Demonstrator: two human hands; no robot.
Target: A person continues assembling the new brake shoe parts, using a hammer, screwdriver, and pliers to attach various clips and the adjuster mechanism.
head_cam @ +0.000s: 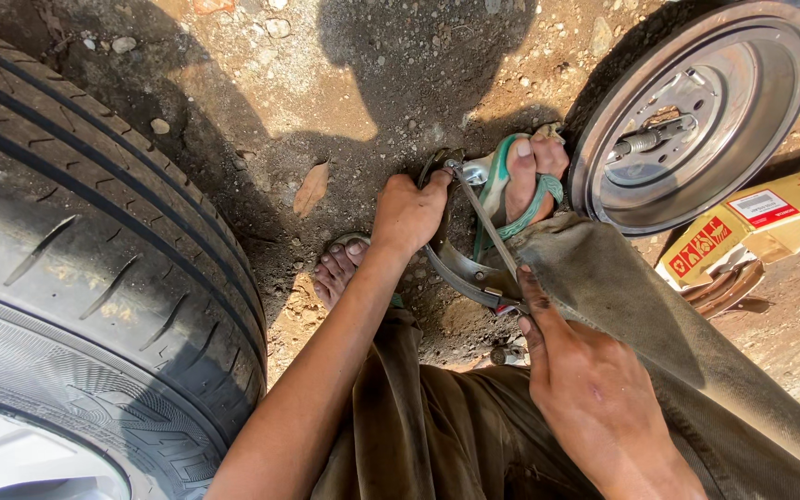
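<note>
The right hand (594, 389) is seen closest, low in the picture, with its fingers closed on the near end of a thin metal rod (485, 220). The left hand (409, 213) is closed around the far end of a curved brake shoe (456, 268), which is held just above the dirt ground (372, 93), between the person's two feet. One foot in a green sandal (530, 176) is set right beside the shoe's far end, and the bare toes (337, 264) of the other foot are seen near the left wrist. The rod is stretched across the curve of the shoe, from one tip to the other. A big black tire (76, 278) is stood on the left. A round metal brake plate (696, 116) is leaned at the top right, and a yellow box (752, 227) is laid near it. For this step to be done well, the shoe should probably be kept still by the left hand while the rod is pulled straight and slow, so it is not slipped off its hook. Fingers should be kept away from the pinch spot.
</note>
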